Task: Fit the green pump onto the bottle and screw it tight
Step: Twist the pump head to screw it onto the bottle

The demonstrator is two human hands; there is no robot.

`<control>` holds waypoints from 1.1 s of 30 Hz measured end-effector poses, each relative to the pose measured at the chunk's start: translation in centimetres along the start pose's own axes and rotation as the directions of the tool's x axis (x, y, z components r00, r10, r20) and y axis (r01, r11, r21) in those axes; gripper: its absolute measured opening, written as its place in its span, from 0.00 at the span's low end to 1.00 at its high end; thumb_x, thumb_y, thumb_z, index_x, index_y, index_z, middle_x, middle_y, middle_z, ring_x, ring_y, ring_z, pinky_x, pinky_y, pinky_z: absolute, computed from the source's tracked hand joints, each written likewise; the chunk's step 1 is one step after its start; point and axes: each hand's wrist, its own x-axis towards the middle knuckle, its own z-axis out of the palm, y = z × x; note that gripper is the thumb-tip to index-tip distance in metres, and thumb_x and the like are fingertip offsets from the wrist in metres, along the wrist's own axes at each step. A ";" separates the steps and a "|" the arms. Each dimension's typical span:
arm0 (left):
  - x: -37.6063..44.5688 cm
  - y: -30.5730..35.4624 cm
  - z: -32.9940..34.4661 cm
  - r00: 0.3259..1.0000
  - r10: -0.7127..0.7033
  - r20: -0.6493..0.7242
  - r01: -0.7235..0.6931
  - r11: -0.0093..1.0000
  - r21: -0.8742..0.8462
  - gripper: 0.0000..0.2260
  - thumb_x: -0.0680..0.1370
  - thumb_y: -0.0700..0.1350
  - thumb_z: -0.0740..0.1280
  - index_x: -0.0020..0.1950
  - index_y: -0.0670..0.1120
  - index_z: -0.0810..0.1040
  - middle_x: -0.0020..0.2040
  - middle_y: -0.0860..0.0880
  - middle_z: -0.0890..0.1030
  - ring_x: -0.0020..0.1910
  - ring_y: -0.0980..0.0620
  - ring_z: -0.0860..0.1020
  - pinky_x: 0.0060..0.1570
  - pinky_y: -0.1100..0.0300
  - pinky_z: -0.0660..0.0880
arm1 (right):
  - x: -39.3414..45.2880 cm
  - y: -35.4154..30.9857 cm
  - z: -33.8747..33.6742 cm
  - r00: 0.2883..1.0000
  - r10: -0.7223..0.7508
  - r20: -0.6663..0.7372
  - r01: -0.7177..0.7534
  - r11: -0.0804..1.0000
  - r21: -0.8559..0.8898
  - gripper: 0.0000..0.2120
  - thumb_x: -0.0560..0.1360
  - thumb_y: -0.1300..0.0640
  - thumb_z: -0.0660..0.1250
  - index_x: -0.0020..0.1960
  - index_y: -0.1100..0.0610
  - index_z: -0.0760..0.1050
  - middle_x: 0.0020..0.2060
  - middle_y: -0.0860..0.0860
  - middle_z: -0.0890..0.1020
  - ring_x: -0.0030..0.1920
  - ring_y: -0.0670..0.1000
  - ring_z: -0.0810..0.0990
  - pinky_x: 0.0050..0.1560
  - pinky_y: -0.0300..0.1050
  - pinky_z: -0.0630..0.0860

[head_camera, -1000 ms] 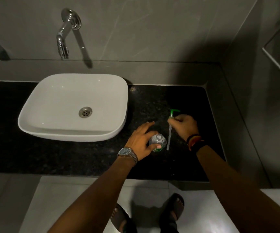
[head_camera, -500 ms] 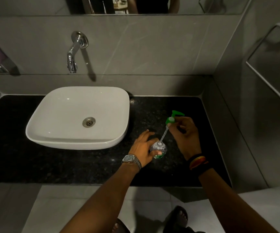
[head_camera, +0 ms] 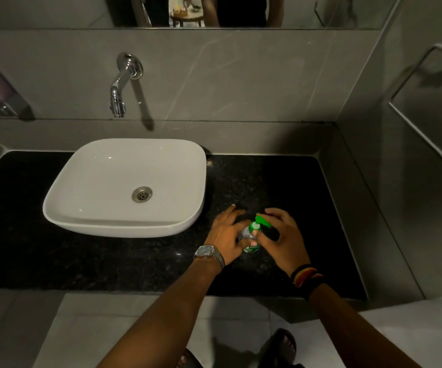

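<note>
A small clear bottle (head_camera: pixel 247 235) with a green label stands on the black stone counter (head_camera: pixel 108 261), right of the basin. The green pump (head_camera: pixel 259 223) sits on the bottle's neck, its spout pointing right. My left hand (head_camera: pixel 226 235) wraps the bottle's body from the left, thumb across the front. My right hand (head_camera: pixel 281 240) comes in from the right with its fingers on the pump's collar. The pump's tube is out of sight, inside the bottle.
A white basin (head_camera: pixel 124 221) sits on the counter to the left, under a chrome wall tap (head_camera: pixel 120 86). Grey tiled walls close the back and right sides. A metal towel rail (head_camera: pixel 424 134) is on the right wall. My sandalled feet show on the floor below.
The pump, held up with its tube tip at the bottle's mouth, has come down onto the neck. My right hand followed it down. The camera tilted up slightly.
</note>
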 end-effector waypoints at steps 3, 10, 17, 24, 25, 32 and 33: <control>0.2 0.0 -0.1 1.000 0.021 0.011 -0.022 0.998 0.055 0.27 0.74 0.65 0.65 0.67 0.51 0.80 0.75 0.43 0.71 0.79 0.39 0.57 0.75 0.35 0.51 | 0.4 -0.3 0.0 0.999 -0.021 -0.030 0.019 0.998 -0.063 0.12 0.69 0.48 0.73 0.51 0.49 0.83 0.57 0.44 0.78 0.59 0.48 0.75 0.63 0.54 0.73; 0.4 0.5 -0.8 0.999 0.035 -0.010 -0.034 0.994 0.108 0.29 0.73 0.66 0.58 0.66 0.52 0.81 0.77 0.43 0.68 0.80 0.39 0.52 0.75 0.43 0.33 | 0.9 -0.6 0.6 0.997 0.034 -0.074 -0.046 0.985 -0.166 0.21 0.64 0.39 0.74 0.53 0.47 0.78 0.56 0.46 0.76 0.60 0.50 0.74 0.62 0.51 0.72; 0.2 0.3 -0.5 0.999 0.040 -0.006 -0.039 0.993 0.112 0.18 0.73 0.55 0.71 0.61 0.51 0.83 0.76 0.44 0.69 0.80 0.39 0.53 0.75 0.32 0.43 | 1.2 -0.1 1.3 0.997 -0.001 -0.072 -0.013 0.981 -0.193 0.18 0.64 0.39 0.74 0.44 0.50 0.76 0.50 0.47 0.77 0.54 0.52 0.77 0.57 0.53 0.74; 0.2 0.1 -0.5 0.998 0.054 -0.029 -0.049 0.991 0.127 0.23 0.74 0.62 0.64 0.61 0.51 0.83 0.75 0.45 0.71 0.80 0.40 0.53 0.76 0.38 0.38 | 0.9 0.5 1.6 0.997 -0.044 -0.063 0.040 0.997 -0.066 0.15 0.66 0.45 0.75 0.49 0.52 0.81 0.58 0.46 0.77 0.60 0.50 0.74 0.61 0.54 0.75; 0.2 0.2 -0.4 0.998 0.051 -0.037 -0.046 0.992 0.122 0.24 0.73 0.64 0.62 0.60 0.50 0.84 0.75 0.44 0.71 0.80 0.40 0.54 0.76 0.37 0.39 | 0.9 0.5 1.7 0.997 -0.032 -0.074 0.027 0.997 -0.067 0.14 0.66 0.45 0.75 0.46 0.52 0.80 0.55 0.47 0.77 0.57 0.50 0.75 0.59 0.54 0.75; 0.4 0.2 -0.6 0.998 0.051 -0.036 -0.047 0.992 0.114 0.17 0.72 0.52 0.74 0.60 0.50 0.83 0.73 0.44 0.73 0.79 0.39 0.56 0.74 0.31 0.46 | 1.0 0.1 1.7 0.998 0.015 -0.069 -0.017 0.999 -0.041 0.23 0.63 0.40 0.77 0.53 0.50 0.78 0.58 0.47 0.75 0.61 0.48 0.72 0.61 0.48 0.73; 0.4 0.2 -0.6 0.998 0.052 -0.033 -0.048 0.992 0.114 0.17 0.72 0.52 0.74 0.60 0.50 0.83 0.73 0.44 0.73 0.79 0.39 0.56 0.74 0.31 0.47 | 1.0 0.2 1.5 0.999 -0.004 -0.043 0.003 1.000 -0.018 0.22 0.65 0.43 0.77 0.55 0.50 0.79 0.61 0.47 0.74 0.63 0.49 0.71 0.64 0.48 0.72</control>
